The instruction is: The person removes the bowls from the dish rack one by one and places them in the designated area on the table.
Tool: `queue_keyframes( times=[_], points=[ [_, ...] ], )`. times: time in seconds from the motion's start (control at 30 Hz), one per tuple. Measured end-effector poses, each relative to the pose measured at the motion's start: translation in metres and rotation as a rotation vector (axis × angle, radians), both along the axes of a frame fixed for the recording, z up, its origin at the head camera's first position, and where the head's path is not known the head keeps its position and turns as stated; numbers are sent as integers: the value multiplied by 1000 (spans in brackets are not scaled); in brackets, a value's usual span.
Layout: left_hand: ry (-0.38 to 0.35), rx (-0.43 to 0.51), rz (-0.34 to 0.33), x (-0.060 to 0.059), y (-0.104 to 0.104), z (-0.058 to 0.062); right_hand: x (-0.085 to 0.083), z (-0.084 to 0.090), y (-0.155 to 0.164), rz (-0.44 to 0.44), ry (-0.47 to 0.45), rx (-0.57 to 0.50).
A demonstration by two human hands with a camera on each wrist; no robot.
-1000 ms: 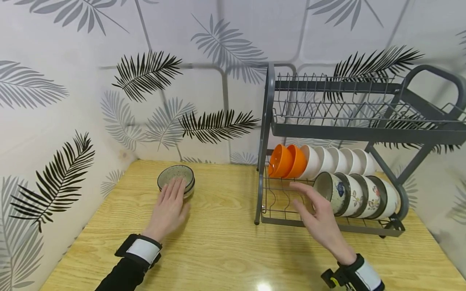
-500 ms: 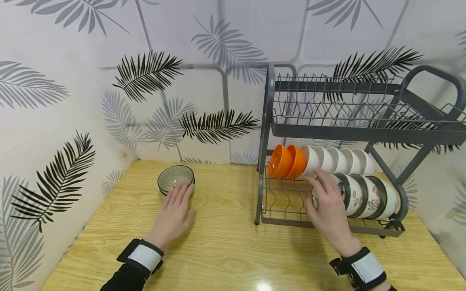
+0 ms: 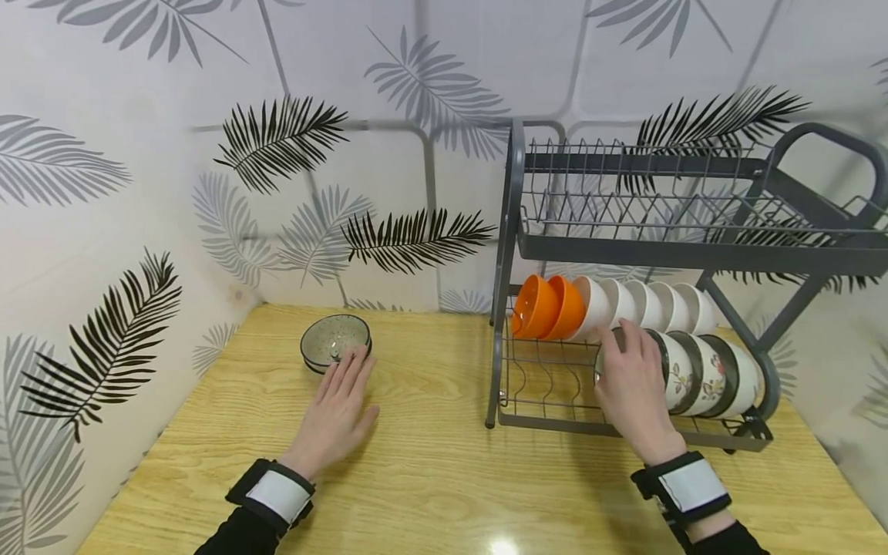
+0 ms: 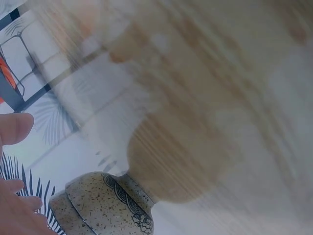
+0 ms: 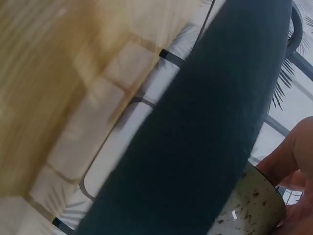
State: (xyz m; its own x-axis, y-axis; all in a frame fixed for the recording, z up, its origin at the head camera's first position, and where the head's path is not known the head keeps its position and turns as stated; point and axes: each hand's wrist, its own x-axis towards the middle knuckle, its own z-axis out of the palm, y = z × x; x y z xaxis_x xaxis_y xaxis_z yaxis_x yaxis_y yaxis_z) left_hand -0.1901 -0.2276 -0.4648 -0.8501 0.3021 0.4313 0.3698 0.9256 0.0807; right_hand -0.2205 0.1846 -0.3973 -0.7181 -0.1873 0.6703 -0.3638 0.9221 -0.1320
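Observation:
My right hand [image 3: 627,370] reaches into the lower tier of a grey dish rack [image 3: 512,231] and grips the frontmost patterned bowl [image 3: 600,375], fingers curled over its rim; the hand hides most of it. In the right wrist view the bowl's speckled side [image 5: 249,208] shows beside my fingers [image 5: 293,152], behind a dark rack bar [image 5: 205,122]. My left hand [image 3: 343,385] lies flat on the wooden table [image 3: 430,478], fingertips at the foot of a stack of two speckled bowls [image 3: 333,338]. The left wrist view shows that stack [image 4: 102,205] next to my fingers [image 4: 17,215].
Behind my right hand stand more patterned bowls [image 3: 704,374] on edge. The back row holds two orange bowls [image 3: 544,307] and several white ones [image 3: 645,304]. The rack's upper tier [image 3: 659,208] is bare wire. Leaf-print walls close in the back and left.
My right hand moved from in front of the rack onto the frontmost patterned bowl and closed around it. My left hand slid back off the speckled stack toward me.

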Motion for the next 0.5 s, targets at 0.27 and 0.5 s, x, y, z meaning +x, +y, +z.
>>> queue_keyframes(
  times=[0.27,0.5],
  points=[
    [26,-5,-20,0,2,-1,-7,9,3,-116,-125,75],
    [-19,-12,-22,2,3,0,-13,11,6,-101,-132,60]
  ],
)
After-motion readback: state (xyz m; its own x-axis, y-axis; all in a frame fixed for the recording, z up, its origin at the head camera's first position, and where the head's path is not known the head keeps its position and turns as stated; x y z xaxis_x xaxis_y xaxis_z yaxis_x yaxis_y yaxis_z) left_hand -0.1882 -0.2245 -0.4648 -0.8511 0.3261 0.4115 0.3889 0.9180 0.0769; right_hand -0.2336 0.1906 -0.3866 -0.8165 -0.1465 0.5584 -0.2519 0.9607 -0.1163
